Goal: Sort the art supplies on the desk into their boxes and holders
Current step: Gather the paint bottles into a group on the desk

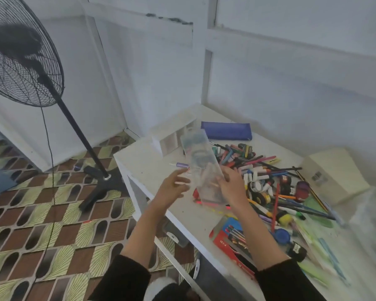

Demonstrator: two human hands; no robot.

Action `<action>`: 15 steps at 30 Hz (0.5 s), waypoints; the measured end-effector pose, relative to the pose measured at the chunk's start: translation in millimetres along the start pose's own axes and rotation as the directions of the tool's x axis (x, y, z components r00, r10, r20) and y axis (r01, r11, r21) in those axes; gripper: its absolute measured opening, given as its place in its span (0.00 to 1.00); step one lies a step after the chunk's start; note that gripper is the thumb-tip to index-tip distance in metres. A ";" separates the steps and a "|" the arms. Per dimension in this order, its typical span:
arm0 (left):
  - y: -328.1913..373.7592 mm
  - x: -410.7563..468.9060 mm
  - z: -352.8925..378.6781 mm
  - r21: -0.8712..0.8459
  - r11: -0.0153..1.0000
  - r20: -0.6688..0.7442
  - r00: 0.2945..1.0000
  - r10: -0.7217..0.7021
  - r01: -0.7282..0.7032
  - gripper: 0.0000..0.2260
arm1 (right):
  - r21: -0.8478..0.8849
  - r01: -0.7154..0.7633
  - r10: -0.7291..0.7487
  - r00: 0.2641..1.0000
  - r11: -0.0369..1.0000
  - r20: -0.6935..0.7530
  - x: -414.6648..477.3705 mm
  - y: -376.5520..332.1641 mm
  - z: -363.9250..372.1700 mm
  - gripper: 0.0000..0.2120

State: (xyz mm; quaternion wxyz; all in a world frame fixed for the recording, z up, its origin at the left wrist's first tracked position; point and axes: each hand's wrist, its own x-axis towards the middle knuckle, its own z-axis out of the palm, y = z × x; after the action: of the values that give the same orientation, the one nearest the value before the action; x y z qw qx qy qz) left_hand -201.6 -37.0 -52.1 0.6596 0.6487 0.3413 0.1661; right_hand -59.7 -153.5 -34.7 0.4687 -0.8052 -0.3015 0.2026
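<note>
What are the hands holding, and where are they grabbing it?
A clear plastic case. The right hand grips its lower end; the left hand is at its left edge, too blurred to tell if it grips.
</note>
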 end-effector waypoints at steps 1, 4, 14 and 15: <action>-2.9 3.8 -12.0 0.041 0.999 -0.059 0.998 0.029 -0.026 0.23 | 0.005 -0.014 0.014 0.999 1.000 0.045 -1.2 0.2 -2.2 0.15; -2.4 11.2 -48.1 0.151 0.982 -0.086 0.989 0.124 -0.110 0.36 | 0.007 -0.049 0.046 0.976 0.999 0.213 -8.0 -1.4 -0.6 0.13; 4.5 74.9 -110.0 0.665 0.546 0.527 0.838 0.141 -0.510 0.43 | -0.247 0.063 0.026 0.939 0.967 0.343 3.3 0.8 26.4 0.17; 0.8 80.9 -113.5 0.656 0.540 0.549 0.825 0.137 -0.527 0.41 | -0.280 0.076 0.011 0.955 0.957 0.296 2.7 2.7 31.1 0.16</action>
State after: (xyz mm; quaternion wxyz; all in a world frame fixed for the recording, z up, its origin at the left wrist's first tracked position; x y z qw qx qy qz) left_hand -219.4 100.9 -61.9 0.3194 0.9431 0.0888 -0.0239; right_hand -75.8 -133.0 -52.0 0.2997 -0.8206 -0.4074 0.2663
